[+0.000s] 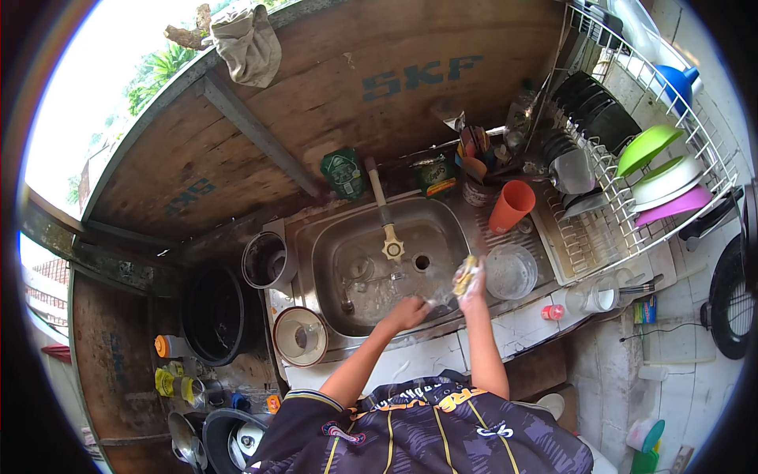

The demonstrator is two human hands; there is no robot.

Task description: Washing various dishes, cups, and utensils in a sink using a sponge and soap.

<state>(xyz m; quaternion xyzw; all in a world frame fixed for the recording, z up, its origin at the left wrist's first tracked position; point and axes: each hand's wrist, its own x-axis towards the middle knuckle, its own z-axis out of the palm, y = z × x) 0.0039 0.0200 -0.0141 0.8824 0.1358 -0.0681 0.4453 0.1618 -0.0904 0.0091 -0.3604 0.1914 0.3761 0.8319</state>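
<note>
Over the front right of the steel sink (323,255), my right hand (474,291) grips a yellow sponge (466,277) covered in white suds. Lower and to the left, my left hand (408,313) is closed around one end of a small shiny object (439,298), too blurred to name. Inside the basin, a fork (395,276) and a clear round vessel (359,264) lie in shallow water, left of the drain hole (421,262). A tap (392,243) with a pale star-shaped handle reaches over the basin from the back wall.
Right of the basin stand a clear tub (511,271) and an orange cup (513,206). A wire dish rack (616,237) holds bowls and plates. On the left are a metal pot (267,260), a cream bowl (300,336) and a black basin (213,314). A green pouch (343,173) leans behind the sink.
</note>
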